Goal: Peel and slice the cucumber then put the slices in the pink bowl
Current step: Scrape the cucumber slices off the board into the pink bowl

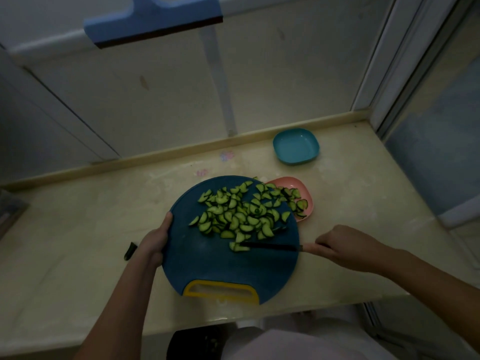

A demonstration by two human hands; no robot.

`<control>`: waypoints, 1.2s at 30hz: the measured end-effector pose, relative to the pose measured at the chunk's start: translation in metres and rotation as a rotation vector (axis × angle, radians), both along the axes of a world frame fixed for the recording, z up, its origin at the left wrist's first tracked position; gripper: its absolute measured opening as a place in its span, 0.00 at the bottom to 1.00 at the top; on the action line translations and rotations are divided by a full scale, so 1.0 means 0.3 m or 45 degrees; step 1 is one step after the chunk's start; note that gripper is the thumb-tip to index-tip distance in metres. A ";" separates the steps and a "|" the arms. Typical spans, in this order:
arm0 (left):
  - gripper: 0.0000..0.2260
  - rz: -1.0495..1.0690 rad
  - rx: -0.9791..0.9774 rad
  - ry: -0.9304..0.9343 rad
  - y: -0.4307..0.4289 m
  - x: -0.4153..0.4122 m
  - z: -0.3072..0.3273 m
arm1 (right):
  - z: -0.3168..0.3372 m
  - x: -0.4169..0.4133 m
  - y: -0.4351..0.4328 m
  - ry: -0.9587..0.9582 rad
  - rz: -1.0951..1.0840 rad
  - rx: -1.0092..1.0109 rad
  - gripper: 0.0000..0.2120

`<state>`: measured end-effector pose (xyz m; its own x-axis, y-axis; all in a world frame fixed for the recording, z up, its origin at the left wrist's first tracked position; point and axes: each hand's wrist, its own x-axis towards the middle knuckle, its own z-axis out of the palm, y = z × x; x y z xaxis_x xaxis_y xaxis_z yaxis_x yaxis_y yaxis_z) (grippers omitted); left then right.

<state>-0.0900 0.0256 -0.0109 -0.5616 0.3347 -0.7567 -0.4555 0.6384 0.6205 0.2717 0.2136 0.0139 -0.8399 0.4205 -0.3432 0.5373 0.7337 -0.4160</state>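
Note:
A round dark-blue cutting board (207, 263) with a yellow handle is tilted over the counter, its far edge over the pink bowl (307, 194). Several half-moon cucumber slices (239, 214) lie heaped on the board, and a few lie in the bowl. My left hand (157, 239) grips the board's left rim, thumb on top. My right hand (340, 246) holds a knife (272, 246) whose dark blade lies across the board against the nearest slices.
A teal bowl (296, 146) sits at the back right of the beige counter (78, 255). A dark cucumber end piece (130, 251) lies left of my left hand. A blue squeegee (153, 23) hangs on the wall above. The counter's front edge is close to me.

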 end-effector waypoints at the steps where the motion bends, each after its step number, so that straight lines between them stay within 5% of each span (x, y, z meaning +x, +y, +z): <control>1: 0.29 -0.014 0.007 -0.007 0.001 0.001 -0.003 | 0.000 0.010 0.007 -0.016 0.000 0.014 0.42; 13: 0.24 -0.037 0.022 -0.010 0.014 0.029 -0.011 | -0.054 0.023 0.116 0.025 -0.138 0.056 0.49; 22: 0.24 0.040 0.087 -0.008 0.002 0.034 -0.034 | -0.072 0.008 0.167 -0.022 -0.190 0.086 0.42; 27: 0.22 0.097 0.128 0.011 0.015 0.046 -0.039 | -0.052 -0.009 0.203 -0.068 -0.198 0.084 0.25; 30: 0.23 0.113 0.120 -0.005 0.015 0.038 -0.046 | -0.046 -0.030 0.231 -0.059 -0.209 0.072 0.34; 33: 0.23 0.145 0.106 0.017 0.010 0.026 -0.051 | -0.045 -0.053 0.255 -0.081 -0.223 0.104 0.30; 36: 0.23 0.157 0.092 0.046 0.003 0.013 -0.048 | -0.037 -0.059 0.270 -0.064 -0.222 0.119 0.37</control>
<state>-0.0862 0.0266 -0.0252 -0.6280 0.3145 -0.7118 -0.5042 0.5323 0.6800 0.2539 0.2947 0.0028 -0.7345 0.5900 -0.3353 0.6778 0.6618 -0.3202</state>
